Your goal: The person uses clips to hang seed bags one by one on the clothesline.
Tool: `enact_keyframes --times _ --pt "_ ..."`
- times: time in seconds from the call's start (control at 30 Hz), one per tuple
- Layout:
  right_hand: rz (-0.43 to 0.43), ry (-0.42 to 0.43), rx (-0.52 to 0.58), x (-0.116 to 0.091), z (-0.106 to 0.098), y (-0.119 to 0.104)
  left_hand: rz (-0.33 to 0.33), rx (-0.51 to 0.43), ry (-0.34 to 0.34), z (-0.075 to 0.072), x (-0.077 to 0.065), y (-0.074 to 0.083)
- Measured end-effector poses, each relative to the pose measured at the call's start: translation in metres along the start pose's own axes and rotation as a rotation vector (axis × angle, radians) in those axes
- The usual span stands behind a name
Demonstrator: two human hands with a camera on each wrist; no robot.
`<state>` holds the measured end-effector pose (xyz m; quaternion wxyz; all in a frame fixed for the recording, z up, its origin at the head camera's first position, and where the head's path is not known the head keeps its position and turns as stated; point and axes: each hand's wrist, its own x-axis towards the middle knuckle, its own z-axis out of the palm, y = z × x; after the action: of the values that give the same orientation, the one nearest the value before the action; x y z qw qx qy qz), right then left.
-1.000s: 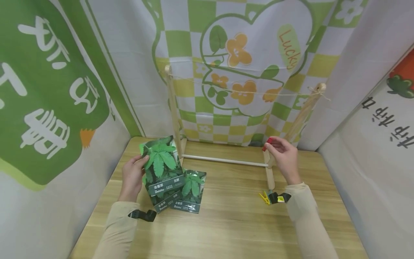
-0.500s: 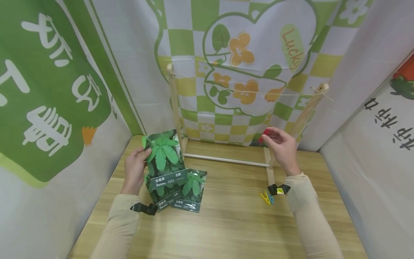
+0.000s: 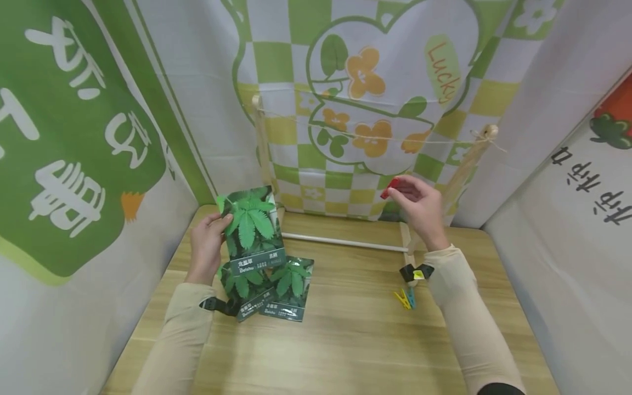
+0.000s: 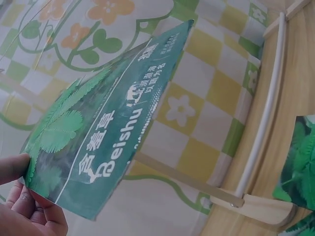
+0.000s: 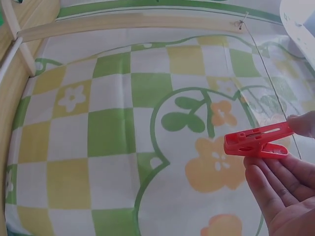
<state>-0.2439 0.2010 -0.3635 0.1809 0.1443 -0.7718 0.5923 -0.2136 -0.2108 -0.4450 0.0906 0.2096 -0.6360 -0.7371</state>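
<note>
My left hand [image 3: 206, 246] pinches the left edge of a green seed packet [image 3: 250, 227] with a leaf picture, lifted above the table. In the left wrist view, the thumb lies on the front of the packet [image 4: 98, 132] and the fingers curl behind it. Two similar packets [image 3: 288, 291] lie overlapping on the table below. My right hand [image 3: 419, 208] pinches a red clothespin [image 3: 389, 188] between thumb and fingers. Up close in the right wrist view, the handles of this red clothespin [image 5: 258, 140] are between thumb and fingertips.
A wooden frame with a white crossbar [image 3: 345, 242] stands at the back of the table [image 3: 336, 340]. A thin string [image 3: 365, 135] spans its two posts. Yellow [image 3: 405, 299] and blue [image 3: 412, 298] clothespins lie at the right. A patterned curtain [image 3: 276, 60] hangs behind.
My left hand has raised the seed packet off the packets below. My right hand has moved up and left with the red clothespin.
</note>
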Motion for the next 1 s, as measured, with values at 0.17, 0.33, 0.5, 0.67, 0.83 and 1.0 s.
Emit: enact_keyframes --times 0.17,0.33,0.5,0.67,0.83,1.0 --pt "-0.017 -0.011 0.018 0.006 0.007 -0.006 0.005 0.037 -0.022 0.005 0.001 0.007" --pt "-0.058 -0.014 0.051 0.013 0.013 -0.014 0.028 0.056 -0.037 0.01 0.001 0.013" --pt "-0.092 -0.022 0.066 0.021 0.018 -0.019 0.037 0.071 -0.036 0.015 0.002 0.018" --pt "-0.094 -0.044 0.043 0.029 0.02 -0.026 0.039 0.008 -0.077 0.021 0.001 0.024" --pt "-0.081 -0.06 0.084 0.035 0.023 -0.033 0.061 0.0 -0.116 0.027 0.002 0.031" --pt "-0.066 -0.077 0.164 0.041 0.03 -0.038 0.07 -0.041 -0.114 0.031 0.005 0.039"
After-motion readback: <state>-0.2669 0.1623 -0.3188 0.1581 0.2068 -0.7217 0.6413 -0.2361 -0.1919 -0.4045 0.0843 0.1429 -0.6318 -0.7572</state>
